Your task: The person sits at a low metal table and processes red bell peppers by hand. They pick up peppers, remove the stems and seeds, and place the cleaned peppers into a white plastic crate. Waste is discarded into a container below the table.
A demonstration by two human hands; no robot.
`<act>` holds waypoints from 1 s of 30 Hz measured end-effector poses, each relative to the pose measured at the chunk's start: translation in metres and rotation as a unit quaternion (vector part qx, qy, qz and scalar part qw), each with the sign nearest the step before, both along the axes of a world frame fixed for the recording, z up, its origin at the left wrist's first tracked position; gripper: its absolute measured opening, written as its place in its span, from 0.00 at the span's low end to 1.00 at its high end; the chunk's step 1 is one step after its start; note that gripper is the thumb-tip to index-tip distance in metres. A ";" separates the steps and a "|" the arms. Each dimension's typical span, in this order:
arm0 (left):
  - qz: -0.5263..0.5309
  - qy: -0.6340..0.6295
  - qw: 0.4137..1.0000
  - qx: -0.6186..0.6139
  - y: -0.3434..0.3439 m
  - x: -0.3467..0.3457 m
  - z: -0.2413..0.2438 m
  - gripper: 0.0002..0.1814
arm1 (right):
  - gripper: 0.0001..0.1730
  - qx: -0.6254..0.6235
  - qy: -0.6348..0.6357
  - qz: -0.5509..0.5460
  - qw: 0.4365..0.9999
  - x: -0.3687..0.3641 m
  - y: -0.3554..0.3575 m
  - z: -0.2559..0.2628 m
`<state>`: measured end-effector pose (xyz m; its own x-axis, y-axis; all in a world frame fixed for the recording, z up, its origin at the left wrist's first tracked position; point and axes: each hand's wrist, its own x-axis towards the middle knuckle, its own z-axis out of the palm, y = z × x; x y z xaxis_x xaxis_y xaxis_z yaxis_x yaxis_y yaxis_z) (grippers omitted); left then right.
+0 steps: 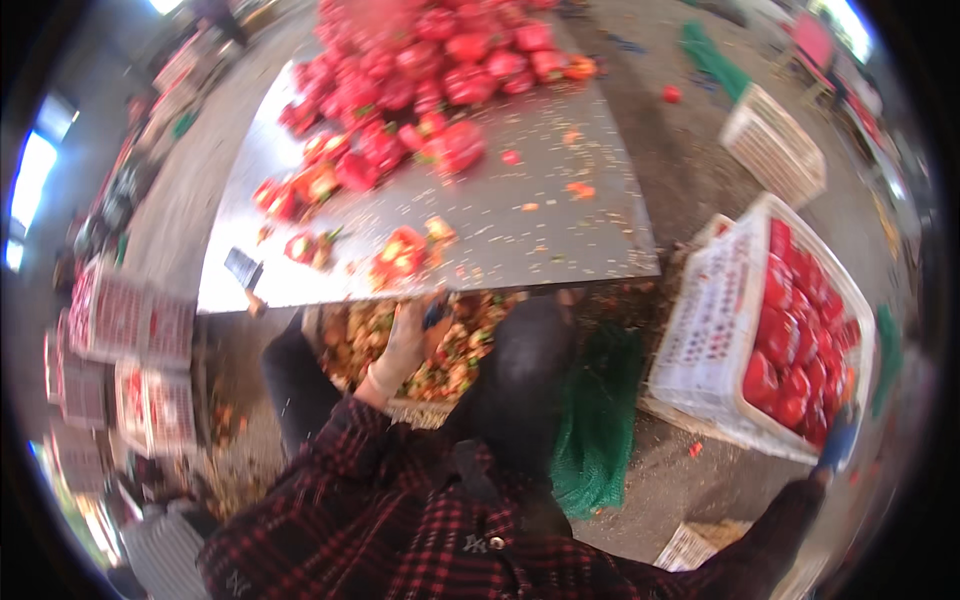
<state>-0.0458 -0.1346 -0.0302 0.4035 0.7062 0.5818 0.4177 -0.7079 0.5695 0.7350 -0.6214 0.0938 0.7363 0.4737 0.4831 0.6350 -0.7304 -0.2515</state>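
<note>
A metal-topped table [540, 217] bears a heap of red bell peppers [420, 67]. Nearer its front edge lie a cut red pepper [399, 255] and scattered seeds. My left hand [405, 341], in a pale glove, is below that edge, over a container of pepper cores [360, 326]; its fingers are partly hidden, and a small blue thing shows beside them. My right hand [840, 436], in a blue glove, reaches to the near rim of a white plastic crate [697, 330] of red peppers [787, 337]; its fingers are blurred.
A wide-bladed tool [244, 268] lies at the table's left corner. Green netting [600, 427] hangs beside my leg. Crates [135, 315] are stacked at left; a pale crate [776, 146] lies at upper right. A person in a striped top [165, 551] is at lower left.
</note>
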 end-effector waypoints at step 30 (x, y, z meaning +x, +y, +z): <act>0.157 -0.210 0.829 -0.494 0.091 -0.121 0.002 0.12 | 0.23 0.204 0.524 0.583 0.586 -0.682 0.481 -0.131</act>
<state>-0.1668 -0.0433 -0.0281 0.0179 0.9536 -0.3005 0.1108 0.2968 0.9485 0.0530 -0.1407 -0.0376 0.0199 0.9527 0.3033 -0.0182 0.3036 -0.9526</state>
